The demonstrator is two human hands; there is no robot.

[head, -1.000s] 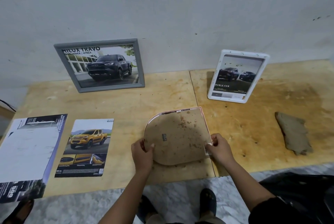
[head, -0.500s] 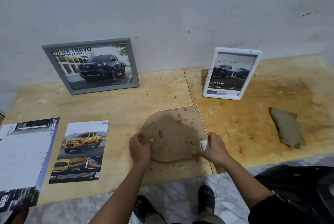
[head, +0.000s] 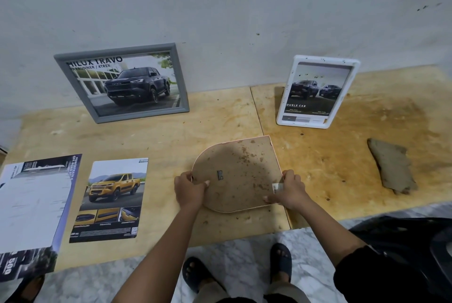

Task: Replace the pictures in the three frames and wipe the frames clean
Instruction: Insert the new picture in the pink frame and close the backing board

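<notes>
While face-down near the plywood tabletop front edge, arched frame shows speckled brown fibreboard backing, left hand pinching its curved rim, right hand pinching the straight side. Bare wood lies behind it; glossy yellow-truck print lies left, crumpled rag right.

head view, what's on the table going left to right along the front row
large brochure → yellow truck flyer → left hand → face-down arched frame → right hand → brown cloth
</notes>
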